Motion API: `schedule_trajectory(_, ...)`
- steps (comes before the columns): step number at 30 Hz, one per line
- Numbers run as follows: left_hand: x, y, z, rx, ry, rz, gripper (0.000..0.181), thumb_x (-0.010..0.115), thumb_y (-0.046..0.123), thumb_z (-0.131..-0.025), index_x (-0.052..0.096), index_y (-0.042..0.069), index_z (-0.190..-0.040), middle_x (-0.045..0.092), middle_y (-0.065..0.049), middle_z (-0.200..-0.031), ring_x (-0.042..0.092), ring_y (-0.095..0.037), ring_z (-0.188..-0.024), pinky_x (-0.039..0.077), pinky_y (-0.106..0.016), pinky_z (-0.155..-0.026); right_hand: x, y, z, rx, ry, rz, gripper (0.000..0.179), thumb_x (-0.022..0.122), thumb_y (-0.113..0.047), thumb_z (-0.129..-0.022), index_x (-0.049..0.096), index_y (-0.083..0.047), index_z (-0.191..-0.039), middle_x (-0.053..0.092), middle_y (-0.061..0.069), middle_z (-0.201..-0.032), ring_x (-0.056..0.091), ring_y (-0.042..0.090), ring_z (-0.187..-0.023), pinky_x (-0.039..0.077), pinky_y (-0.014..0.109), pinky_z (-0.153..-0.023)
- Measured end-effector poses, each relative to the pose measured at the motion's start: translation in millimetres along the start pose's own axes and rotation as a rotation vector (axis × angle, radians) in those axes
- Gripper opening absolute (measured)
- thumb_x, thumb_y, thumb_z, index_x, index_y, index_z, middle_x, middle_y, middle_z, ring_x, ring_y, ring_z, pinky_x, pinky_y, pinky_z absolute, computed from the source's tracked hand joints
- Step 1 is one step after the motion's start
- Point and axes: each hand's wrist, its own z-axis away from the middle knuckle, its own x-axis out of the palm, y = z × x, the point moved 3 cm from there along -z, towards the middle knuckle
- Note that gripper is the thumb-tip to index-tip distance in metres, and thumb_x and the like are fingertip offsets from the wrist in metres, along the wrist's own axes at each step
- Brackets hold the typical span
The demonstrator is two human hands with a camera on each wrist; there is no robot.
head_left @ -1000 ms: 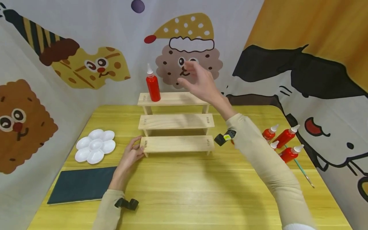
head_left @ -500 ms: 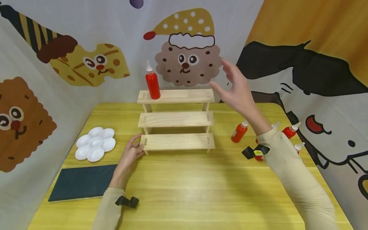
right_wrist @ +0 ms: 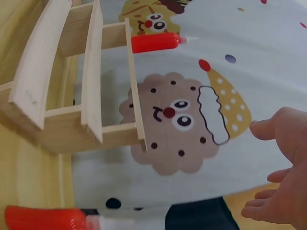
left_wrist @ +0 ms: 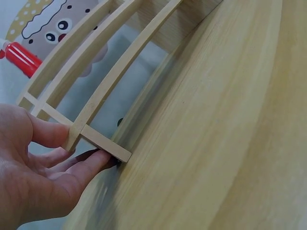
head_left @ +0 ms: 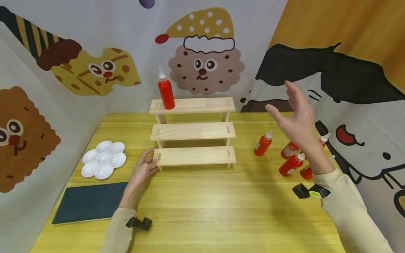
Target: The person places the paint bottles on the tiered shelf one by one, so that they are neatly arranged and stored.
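Observation:
A three-step wooden shelf (head_left: 193, 131) stands mid-table. On the left end of its top step is an upright red squeeze bottle (head_left: 166, 94) with a white nozzle. My left hand (head_left: 142, 172) grips the lowest step's left end; in the left wrist view the thumb (left_wrist: 50, 133) lies against the step and the fingers curl beneath it. Raised in the air at the right, my right hand (head_left: 299, 121) has its thumb and fingers spread and holds nothing. Below and around it several more red bottles stand, one nearer the shelf (head_left: 263, 144), another (head_left: 291, 165) close to the wrist.
A white flower-shaped paint palette (head_left: 104, 160) lies at the left, with a dark flat board (head_left: 90, 202) in front of it, partly behind the left forearm. A cartoon-printed curtain (head_left: 152, 52) encloses the table's back and sides.
My right hand has moved right and down, away from above the shelf to over the bottles, uncovering some of them. The left hand keeps its grip on the shelf.

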Motion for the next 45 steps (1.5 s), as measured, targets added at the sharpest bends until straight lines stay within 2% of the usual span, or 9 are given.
schedule_trajectory(6, -1.2, 1.0, 0.7, 0.006, -0.001, 0.0, 0.056, 0.042, 0.012, -0.109, 0.023, 0.017, -0.162, 0.043, -0.025, -0.155, 0.062, -0.003, -0.106, 0.049, -0.028, -0.099, -19, 23, 20.6, 0.118, -0.044, 0.032, 0.077, 0.072, -0.029, -0.096, 0.031, -0.022, -0.16, 0.033, 0.003, -0.165, 0.032, 0.025, -0.152, 0.028, 0.035, -0.123)
schedule_trajectory(11, -1.7, 2.3, 1.5, 0.014, -0.005, 0.021, 0.057, 0.043, 0.012, -0.109, 0.023, 0.017, -0.162, 0.042, -0.025, -0.155, 0.062, -0.003, -0.108, 0.05, -0.024, -0.096, -31, 40, 36.6, 0.18, -0.038, 0.046, 0.075, 0.069, -0.031, -0.097, 0.029, -0.026, -0.161, 0.033, 0.006, -0.165, 0.032, 0.025, -0.152, 0.026, 0.031, -0.123)
schedule_trajectory(16, -2.1, 4.1, 2.2, 0.013, -0.013, 0.029, 0.058, 0.042, 0.012, -0.109, 0.021, 0.018, -0.163, 0.041, -0.025, -0.156, 0.061, -0.007, -0.114, 0.049, -0.025, -0.099, -42, 58, 56.0, 0.262, -0.05, 0.051, 0.076, 0.067, -0.034, -0.098, 0.026, -0.027, -0.162, 0.031, 0.008, -0.166, 0.03, 0.029, -0.152, 0.025, 0.033, -0.124)
schedule_trajectory(19, -2.2, 4.6, 2.1, 0.014, -0.016, 0.025, 0.058, 0.043, 0.013, -0.109, 0.021, 0.018, -0.163, 0.041, -0.024, -0.156, 0.059, -0.011, -0.118, 0.048, -0.027, -0.101, -47, 70, 68.1, 0.295, -0.055, 0.053, 0.075, 0.066, -0.033, -0.099, 0.025, -0.024, -0.162, 0.031, 0.013, -0.165, 0.029, 0.032, -0.152, 0.025, 0.029, -0.123)
schedule_trajectory(22, -1.9, 3.9, 2.9, 0.016, -0.014, 0.014, 0.058, 0.043, 0.014, -0.109, 0.021, 0.018, -0.163, 0.041, -0.024, -0.156, 0.059, -0.013, -0.119, 0.048, -0.027, -0.101, -49, 81, 81.5, 0.338, -0.059, 0.061, 0.074, 0.065, -0.034, -0.1, 0.026, -0.024, -0.161, 0.033, 0.015, -0.164, 0.031, 0.033, -0.151, 0.026, 0.016, -0.118)
schedule_trajectory(25, -1.2, 2.2, 4.3, 0.015, -0.015, 0.011, 0.058, 0.044, 0.014, -0.109, 0.021, 0.017, -0.163, 0.041, -0.025, -0.157, 0.06, -0.013, -0.119, 0.049, -0.025, -0.098, -48, 92, 96.7, 0.39, -0.063, 0.071, 0.072, 0.064, -0.037, -0.1, 0.026, -0.026, -0.161, 0.034, 0.014, -0.164, 0.033, 0.034, -0.15, 0.028, 0.006, -0.111)
schedule_trajectory(30, -0.2, -1.5, 4.3, 0.013, -0.013, 0.033, 0.058, 0.044, 0.013, -0.109, 0.022, 0.016, -0.163, 0.04, -0.025, -0.157, 0.061, -0.006, -0.112, 0.05, -0.02, -0.092, -43, 105, 115.2, 0.447, -0.066, 0.075, 0.072, 0.063, -0.036, -0.101, 0.026, -0.023, -0.162, 0.034, 0.015, -0.164, 0.035, 0.036, -0.149, 0.031, 0.008, -0.11)
schedule_trajectory(40, 0.3, -3.3, 2.9, 0.02, -0.014, 0.047, 0.059, 0.044, 0.01, -0.109, 0.021, 0.014, -0.163, 0.041, -0.028, -0.155, 0.062, -0.003, -0.106, 0.051, -0.022, -0.094, -27, 126, 131.2, 0.497, -0.091, 0.015, 0.074, 0.064, -0.033, -0.101, 0.026, -0.009, -0.16, 0.036, 0.025, -0.159, 0.038, 0.047, -0.143, 0.035, 0.005, -0.103)
schedule_trajectory(45, -0.5, -3.9, 2.4, 0.026, -0.017, 0.063, 0.06, 0.044, 0.01, -0.108, 0.02, 0.013, -0.163, 0.04, -0.03, -0.155, 0.062, -0.004, -0.107, 0.051, -0.02, -0.091, -17, 134, 136.2, 0.512, -0.114, 0.016, 0.075, 0.065, -0.033, -0.1, 0.029, -0.002, -0.157, 0.042, 0.027, -0.152, 0.044, 0.049, -0.137, 0.041, 0.001, -0.089)
